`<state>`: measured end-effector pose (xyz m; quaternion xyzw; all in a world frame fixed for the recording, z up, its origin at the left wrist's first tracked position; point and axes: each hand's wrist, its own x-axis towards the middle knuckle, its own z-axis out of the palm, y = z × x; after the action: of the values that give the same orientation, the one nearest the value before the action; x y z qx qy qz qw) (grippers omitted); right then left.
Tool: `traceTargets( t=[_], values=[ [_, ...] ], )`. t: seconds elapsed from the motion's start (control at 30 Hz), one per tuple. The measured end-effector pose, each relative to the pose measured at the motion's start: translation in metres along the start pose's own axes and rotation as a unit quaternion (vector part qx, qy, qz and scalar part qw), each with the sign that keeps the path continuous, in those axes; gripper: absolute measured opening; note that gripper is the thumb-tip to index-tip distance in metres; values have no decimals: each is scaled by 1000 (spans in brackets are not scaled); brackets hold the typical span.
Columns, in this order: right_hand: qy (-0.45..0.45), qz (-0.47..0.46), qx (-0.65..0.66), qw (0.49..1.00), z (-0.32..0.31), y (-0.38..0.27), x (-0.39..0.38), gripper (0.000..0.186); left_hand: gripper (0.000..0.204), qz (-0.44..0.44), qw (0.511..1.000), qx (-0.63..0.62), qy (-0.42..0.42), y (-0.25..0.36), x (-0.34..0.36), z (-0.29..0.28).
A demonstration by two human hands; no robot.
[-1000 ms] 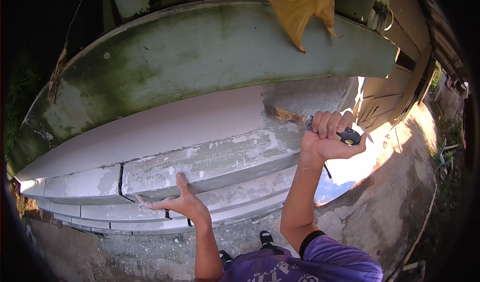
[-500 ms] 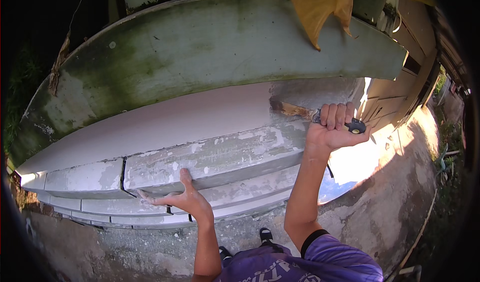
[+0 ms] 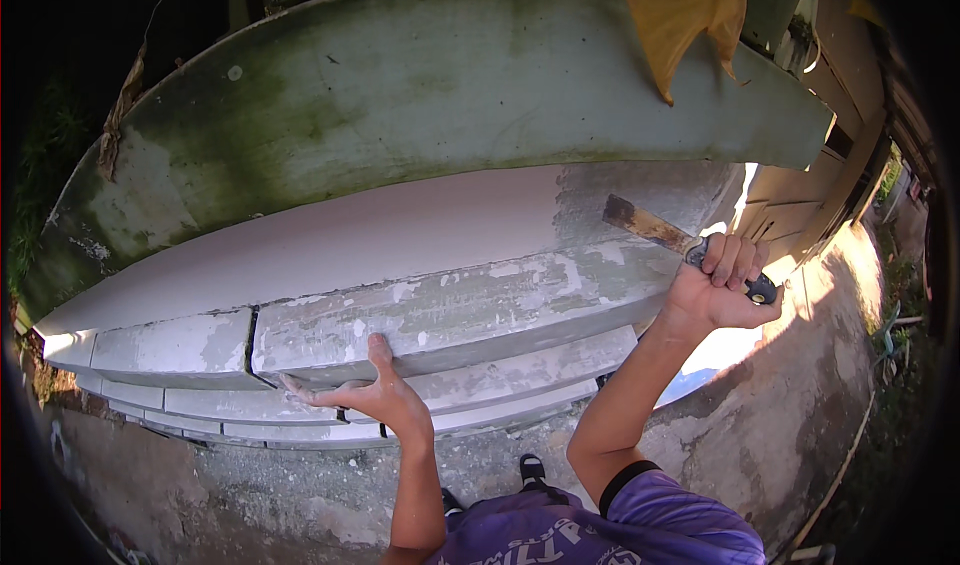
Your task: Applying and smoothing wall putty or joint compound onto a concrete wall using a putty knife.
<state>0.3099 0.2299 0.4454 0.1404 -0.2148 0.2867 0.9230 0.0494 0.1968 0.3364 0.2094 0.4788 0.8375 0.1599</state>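
A scraper (image 3: 652,229) with a flat, brown-stained blade and a dark handle is gripped in my right hand (image 3: 722,283), its fingers wrapped round the handle. The blade points up and left, in front of a rough grey patch (image 3: 610,190) at the right end of a white wall (image 3: 420,210). My left hand (image 3: 385,397) is braced at the front edge of a ledge (image 3: 470,310) with flaking white paint. Its thumb lies against the ledge's face and its fingers stretch left beneath the edge, apart and holding no tool. Whitish dust marks those fingers.
Above the wall juts a curved, green-stained slab (image 3: 420,95), with a dry brown leaf (image 3: 680,25) hanging over it. Lower stepped ledges (image 3: 250,405) run beneath. The concrete floor (image 3: 330,495) is patchy, and plants grow at the right.
My right hand has drawn the scraper to the right, its blade moving off the left border of the grey patch. My left hand keeps its place on the ledge. The view has shifted slightly.
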Motion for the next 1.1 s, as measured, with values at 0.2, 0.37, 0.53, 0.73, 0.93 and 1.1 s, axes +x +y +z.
traceTargets(
  t=[0.2, 0.37, 0.53, 0.73, 0.93, 1.1],
  values=[
    [14, 25, -109, 994, -4, 18, -9, 46, 97, 32, 995, 97, 0, -8, 8, -8],
    [57, 23, -134, 989, -9, 41, -19, 45, 98, 10, 999, 39, -5, -10, 7, -7],
    [-1, -18, -43, 999, -7, 1, -1, 48, 104, 60, 995, 75, -6, -11, 11, -13],
    [-10, 3, -156, 988, -1, 28, -22, 43, 106, 63, 994, 88, -5, -18, 14, -14],
    [6, 40, -156, 987, -7, 36, -20, 46, 102, 40, 989, 145, -3, -31, 11, -16],
    [-22, -25, -134, 990, -4, 9, -8, 50, 103, 51, 986, 157, -15, -29, 15, -20]
  ],
)
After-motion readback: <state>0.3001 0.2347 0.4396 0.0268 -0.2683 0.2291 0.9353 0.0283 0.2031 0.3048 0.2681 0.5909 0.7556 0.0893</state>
